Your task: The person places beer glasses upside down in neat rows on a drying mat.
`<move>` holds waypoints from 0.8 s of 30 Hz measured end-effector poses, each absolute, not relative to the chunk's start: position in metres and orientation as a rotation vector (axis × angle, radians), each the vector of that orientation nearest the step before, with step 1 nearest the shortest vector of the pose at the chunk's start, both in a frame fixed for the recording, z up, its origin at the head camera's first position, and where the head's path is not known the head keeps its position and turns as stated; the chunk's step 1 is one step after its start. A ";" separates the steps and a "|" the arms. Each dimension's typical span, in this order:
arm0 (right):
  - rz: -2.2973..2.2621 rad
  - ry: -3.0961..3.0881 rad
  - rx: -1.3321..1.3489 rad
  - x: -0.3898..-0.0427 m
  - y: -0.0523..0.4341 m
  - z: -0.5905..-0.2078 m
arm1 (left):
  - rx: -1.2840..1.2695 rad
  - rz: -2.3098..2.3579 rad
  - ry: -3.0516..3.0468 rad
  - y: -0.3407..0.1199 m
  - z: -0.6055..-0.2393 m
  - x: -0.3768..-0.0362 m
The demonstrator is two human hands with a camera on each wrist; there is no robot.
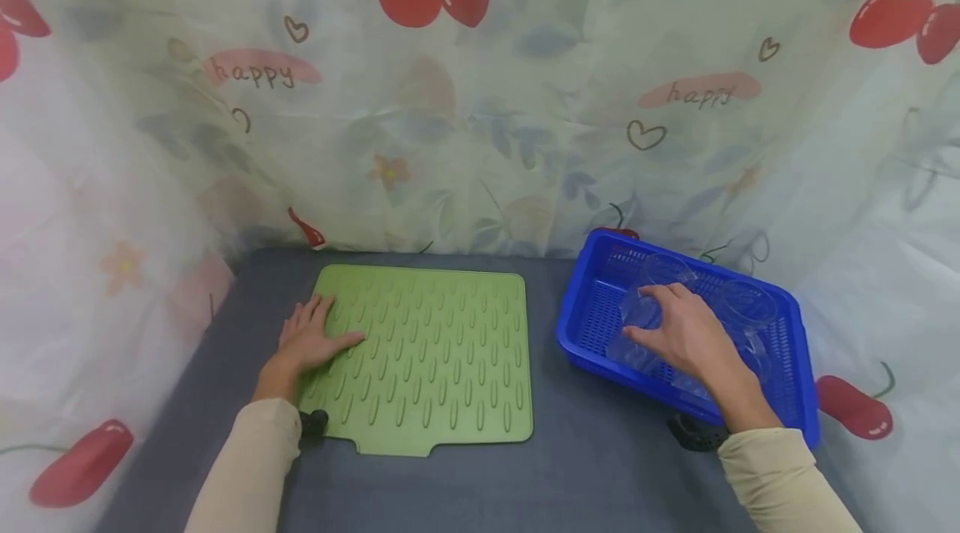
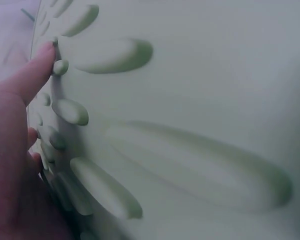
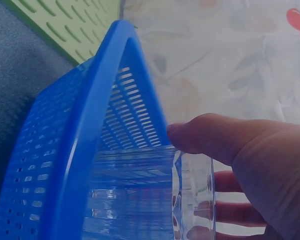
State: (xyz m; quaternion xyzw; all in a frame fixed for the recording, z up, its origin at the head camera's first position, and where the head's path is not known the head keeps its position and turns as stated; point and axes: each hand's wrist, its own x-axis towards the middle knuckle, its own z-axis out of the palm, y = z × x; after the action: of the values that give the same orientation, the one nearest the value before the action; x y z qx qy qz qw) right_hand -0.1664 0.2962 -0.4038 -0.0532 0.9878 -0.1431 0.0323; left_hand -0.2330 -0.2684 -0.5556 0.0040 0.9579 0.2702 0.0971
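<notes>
My left hand (image 1: 309, 341) rests with spread fingers on the left edge of a green ridged drying mat (image 1: 427, 349). In the left wrist view, its thumb reaches over the mat's raised oval ridges (image 2: 70, 111). On the right, my right hand (image 1: 686, 331) is over a blue plastic basket (image 1: 573, 324). Its thumb and fingers curl around the upper end of a clear drinking glass (image 3: 132, 192), which stands inside the basket. Through the glass, several fingertips show in the right wrist view. The glass's lower end is hidden by the basket wall.
More clear glasses (image 1: 747, 304) stand in the basket, partly behind my right hand. Mat and basket lie apart on a dark grey tabletop (image 1: 555, 466). A cherry-print curtain (image 1: 480, 141) hangs around the back and sides.
</notes>
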 end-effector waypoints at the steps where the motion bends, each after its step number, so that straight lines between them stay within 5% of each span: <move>1: -0.446 3.042 -0.163 -0.167 0.296 -0.403 | 0.016 0.799 2.835 -0.268 -0.555 -0.232; 24: -0.759 3.224 -0.193 -0.160 0.304 -0.365 | -0.009 0.762 2.850 -0.263 -0.549 -0.229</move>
State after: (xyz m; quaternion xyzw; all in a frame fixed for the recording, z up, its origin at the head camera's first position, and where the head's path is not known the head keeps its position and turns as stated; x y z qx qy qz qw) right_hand -0.1601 0.3039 -0.3650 -0.0580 0.9679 -0.2279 -0.0882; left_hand -0.2295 -0.2627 -0.5486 -0.0030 0.9616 0.2571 0.0955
